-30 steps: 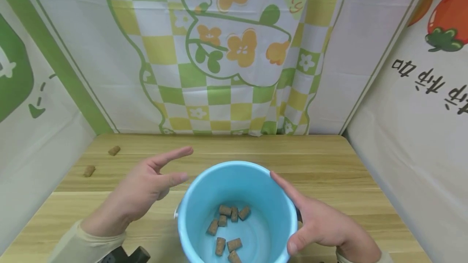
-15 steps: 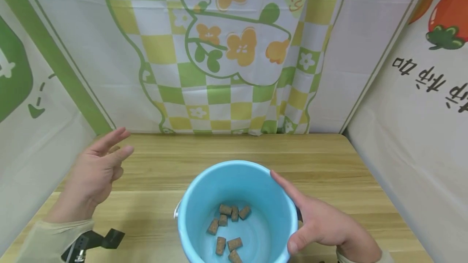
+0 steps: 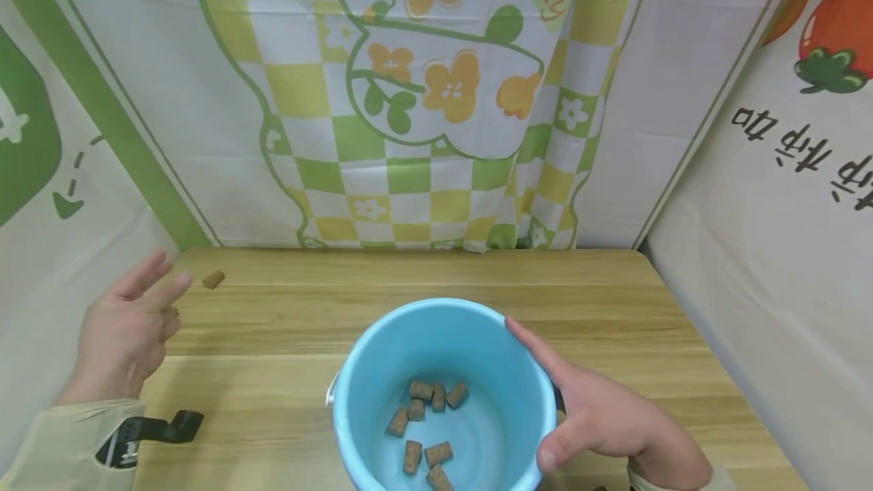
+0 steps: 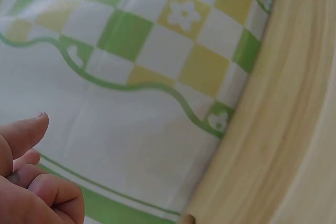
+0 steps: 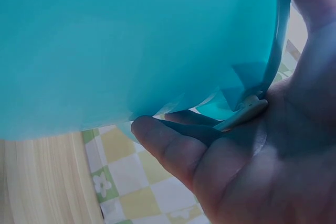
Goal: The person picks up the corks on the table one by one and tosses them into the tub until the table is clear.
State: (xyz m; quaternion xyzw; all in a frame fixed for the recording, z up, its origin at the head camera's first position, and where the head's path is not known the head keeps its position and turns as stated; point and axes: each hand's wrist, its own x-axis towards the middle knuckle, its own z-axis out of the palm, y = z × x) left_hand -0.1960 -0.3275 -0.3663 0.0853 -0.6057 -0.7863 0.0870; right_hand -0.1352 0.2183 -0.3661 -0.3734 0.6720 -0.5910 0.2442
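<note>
A light blue bucket [image 3: 443, 305] stands on the table near its front, with several brown corks [image 3: 439, 455] on its floor. My right hand [image 3: 607, 419] grips the bucket's right side, the thumb at the rim and the fingers spread along the outer wall. In the right wrist view, those fingers [image 5: 168, 148] lie against the blue wall beside the handle's white end. My left hand [image 3: 126, 332] is over the table's left side, index finger and thumb apart, holding nothing. Just beyond its fingertips lies a loose cork [image 3: 214, 279].
The wooden table [image 3: 286, 392] meets a printed checkered curtain [image 3: 423, 195] at the back. White printed sheets close off the left and right sides. A black wrist mount [image 3: 164, 428] sticks out from the left sleeve.
My left hand has moved left from beside the bucket to the table's left side, where it now covers the spot of a second loose cork. My right hand and the bucket stay put.
</note>
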